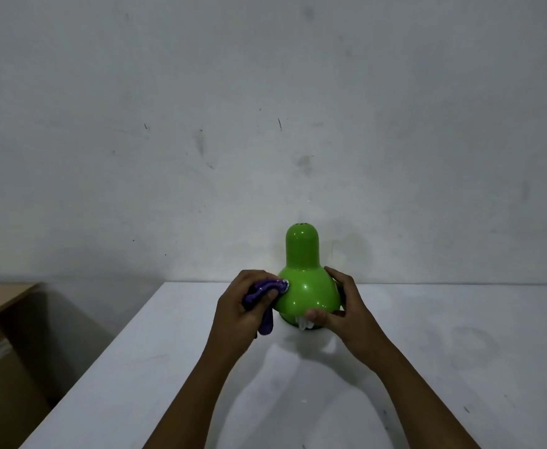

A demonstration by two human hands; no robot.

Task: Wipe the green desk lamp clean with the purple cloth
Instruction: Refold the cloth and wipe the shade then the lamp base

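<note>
The green desk lamp (pixel 304 280) stands near the far edge of the white table (pixel 443 367), its glossy shade facing me with a narrow rounded top. My left hand (pixel 238 315) grips the bunched purple cloth (pixel 265 298) and presses it against the shade's left side; a tail of cloth hangs down below the hand. My right hand (pixel 343 309) clasps the shade's right side, thumb at the lower rim. A white part shows under the rim beside my thumb. The lamp's base and stem are hidden.
A grey scuffed wall (pixel 265 124) rises right behind the table. A brown cardboard box (pixel 3 351) stands on the left, below the table's left edge. The tabletop stretches to the right of the lamp and toward me.
</note>
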